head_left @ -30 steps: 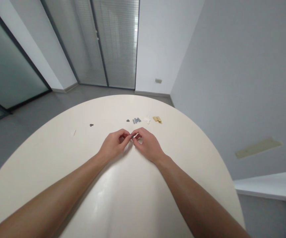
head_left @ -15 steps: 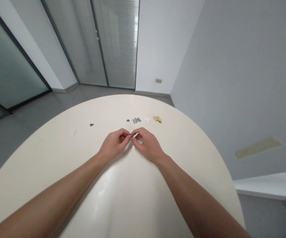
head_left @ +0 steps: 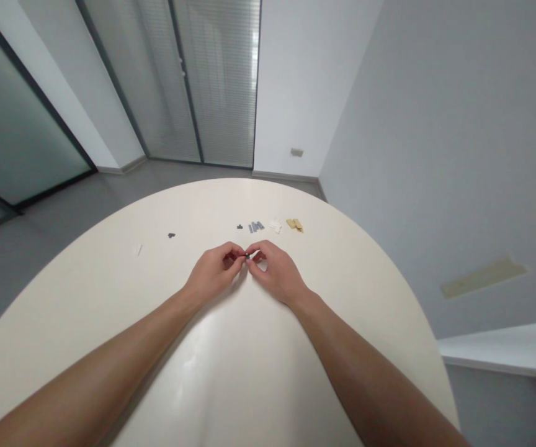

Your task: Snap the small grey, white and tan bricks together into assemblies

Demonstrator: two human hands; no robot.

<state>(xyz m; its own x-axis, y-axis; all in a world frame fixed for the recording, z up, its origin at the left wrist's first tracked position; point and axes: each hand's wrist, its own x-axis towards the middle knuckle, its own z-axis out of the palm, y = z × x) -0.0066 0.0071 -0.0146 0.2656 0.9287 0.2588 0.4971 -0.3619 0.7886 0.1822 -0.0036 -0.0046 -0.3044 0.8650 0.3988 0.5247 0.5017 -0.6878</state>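
Left hand (head_left: 213, 270), right hand (head_left: 277, 273) both pinching small dark part (head_left: 247, 256) at fingertips, for fine control. Grey pieces (head_left: 255, 227), white pieces (head_left: 276, 226), tan pieces (head_left: 294, 224) kept sorted on round cream table (head_left: 110, 273), within reach.

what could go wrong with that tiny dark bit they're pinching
The tiny dark piece, pinched between the left hand and right hand, is small enough to slip from the fingertips. Dropped on the smooth cream round tabletop, it could skid off the edge or get mixed up with the small grey parts lying just ahead.
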